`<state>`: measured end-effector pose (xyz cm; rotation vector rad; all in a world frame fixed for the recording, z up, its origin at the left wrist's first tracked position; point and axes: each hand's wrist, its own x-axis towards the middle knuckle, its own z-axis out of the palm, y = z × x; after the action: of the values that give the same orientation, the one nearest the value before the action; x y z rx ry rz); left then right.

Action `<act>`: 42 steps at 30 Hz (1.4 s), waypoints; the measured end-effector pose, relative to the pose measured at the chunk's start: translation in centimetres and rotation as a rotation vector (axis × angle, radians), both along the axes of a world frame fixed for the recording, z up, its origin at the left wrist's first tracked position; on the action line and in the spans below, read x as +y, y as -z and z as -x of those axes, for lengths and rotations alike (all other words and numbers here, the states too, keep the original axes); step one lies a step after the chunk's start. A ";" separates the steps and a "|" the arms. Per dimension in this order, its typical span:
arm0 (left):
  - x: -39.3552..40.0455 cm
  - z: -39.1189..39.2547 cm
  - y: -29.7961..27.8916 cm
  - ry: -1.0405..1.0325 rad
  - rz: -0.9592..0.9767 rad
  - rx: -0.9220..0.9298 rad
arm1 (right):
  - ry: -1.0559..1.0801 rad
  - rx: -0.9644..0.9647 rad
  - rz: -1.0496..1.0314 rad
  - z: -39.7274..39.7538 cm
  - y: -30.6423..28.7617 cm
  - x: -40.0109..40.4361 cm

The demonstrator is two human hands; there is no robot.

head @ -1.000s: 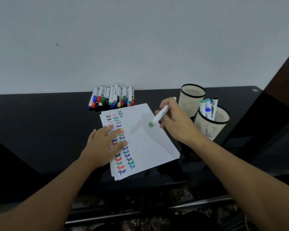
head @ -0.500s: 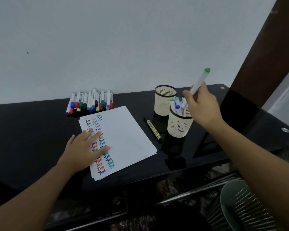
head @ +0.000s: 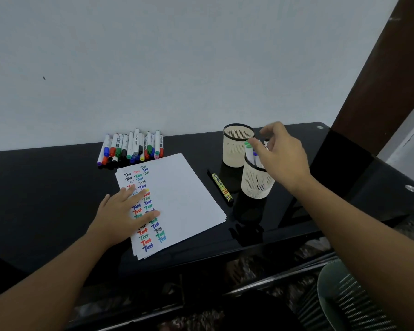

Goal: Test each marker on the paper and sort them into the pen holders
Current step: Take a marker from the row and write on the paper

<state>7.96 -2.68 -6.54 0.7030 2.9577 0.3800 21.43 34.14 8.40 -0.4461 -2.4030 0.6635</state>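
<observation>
A stack of white paper [head: 182,194] with coloured "Test" words down its left side lies on the black table [head: 46,199]. My left hand [head: 126,211] presses flat on it. Several capped markers [head: 132,148] lie in a row by the wall. Two cream mesh pen holders stand at the right: the far holder [head: 236,146] looks empty, the near holder [head: 255,181] has several markers in it, a green-capped marker [head: 248,146] among them. My right hand [head: 281,156] hovers over the near holder, fingers spread, holding nothing.
A black marker with a yellow label [head: 222,188] lies on the table between the paper and the holders. A mesh bin [head: 344,297] stands below the table edge at the lower right. A dark wooden post [head: 380,68] rises at the right.
My right hand carried the green-capped marker from the paper to the near holder and let it go into it. The left hand stayed on the paper.
</observation>
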 end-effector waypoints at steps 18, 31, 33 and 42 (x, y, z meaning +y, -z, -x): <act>-0.7 1.7 -1.4 -0.056 -0.057 -0.001 | -0.525 -0.318 -0.124 15.0 7.8 -11.7; -0.7 2.7 -0.4 -0.083 -0.106 0.044 | -0.526 -0.423 -0.660 25.7 9.4 -13.0; -0.7 2.6 -0.4 -0.083 -0.112 0.038 | -0.539 -0.407 -0.707 26.0 9.5 -12.8; -0.6 2.6 -0.6 -0.088 -0.105 0.019 | -0.604 -0.253 -0.819 25.2 8.9 -12.3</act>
<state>5.33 -3.31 -5.91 0.5911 3.0128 0.5422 -3.76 21.89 -0.46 0.5848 -2.7846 -0.2057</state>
